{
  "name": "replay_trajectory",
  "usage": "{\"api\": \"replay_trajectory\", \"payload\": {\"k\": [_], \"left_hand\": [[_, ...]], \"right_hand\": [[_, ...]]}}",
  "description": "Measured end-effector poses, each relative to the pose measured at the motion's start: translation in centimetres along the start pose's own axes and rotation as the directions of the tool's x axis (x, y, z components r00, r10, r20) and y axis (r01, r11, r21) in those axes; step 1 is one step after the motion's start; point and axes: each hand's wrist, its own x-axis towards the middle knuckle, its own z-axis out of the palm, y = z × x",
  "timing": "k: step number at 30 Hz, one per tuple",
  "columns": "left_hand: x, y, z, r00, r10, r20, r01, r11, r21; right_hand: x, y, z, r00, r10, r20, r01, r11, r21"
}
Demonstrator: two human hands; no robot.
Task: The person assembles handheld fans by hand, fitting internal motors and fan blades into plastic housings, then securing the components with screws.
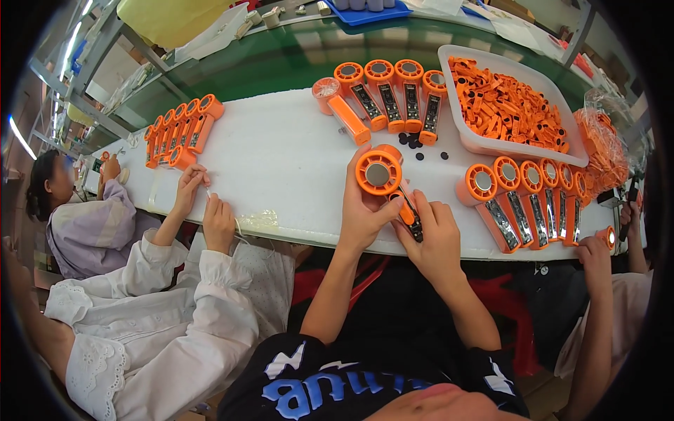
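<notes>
1 orange round-headed housing [379, 173] is held over the white surface's [281, 133] near edge: left hand [364, 214] wrapped round its body, right hand [437, 235] closed on its handle — fingers at a small orange piece [406, 212]. Circuit board [416, 228] bare, it looks part-built; 6 open housings [539, 219] sit toward the near right corner.

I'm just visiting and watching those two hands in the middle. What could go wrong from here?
The left hand and right hand hold an orange device; the small orange piece over its dark inner strip might slip or sit crooked. The loose black discs on the white tabletop could get brushed away. The row of devices at right sits close together, so a bump might shift several.
</notes>
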Motion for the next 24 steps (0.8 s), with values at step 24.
{"api": "replay_trajectory", "payload": {"k": [24], "left_hand": [[-0.4,0.6,0.1,0.999,-0.002,0.042,0.003,1.0,-0.015]], "right_hand": [[1.8,-0.4,-2.7,0.831,0.311,0.461,-0.545,0.618,0.566]]}}
